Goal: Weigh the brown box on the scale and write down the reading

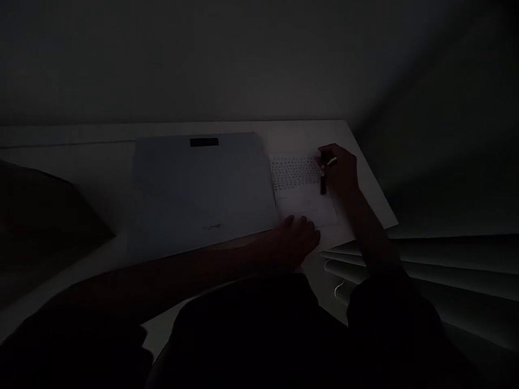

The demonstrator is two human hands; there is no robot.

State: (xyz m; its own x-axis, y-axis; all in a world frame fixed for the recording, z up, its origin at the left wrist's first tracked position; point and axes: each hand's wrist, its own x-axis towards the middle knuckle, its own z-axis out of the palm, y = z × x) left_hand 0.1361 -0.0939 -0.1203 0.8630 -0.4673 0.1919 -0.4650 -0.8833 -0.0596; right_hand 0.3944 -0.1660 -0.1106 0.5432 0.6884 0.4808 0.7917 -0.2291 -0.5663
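The picture is very dark. My right hand [343, 167] is closed around a short, dark, stick-shaped thing [323, 185] with a lighter band, held over the right side of a white sheet of paper [304, 202]. Rows of small dark marks fill the sheet's upper half, and a few faint lines show lower down. My left hand [298, 237] lies at the sheet's lower edge, its fingers apart and resting on the paper and desk, with nothing seen in them. Just left of the paper is a closed grey laptop [203, 189], and my left forearm runs along its near edge.
The white desk [367, 200] ends at a slanted right edge, with a wall [182, 59] behind it. A dark, angular shape [44, 227] stands at the left. Greenish folds of cloth [454, 275] hang at the lower right, with pale loops beside them.
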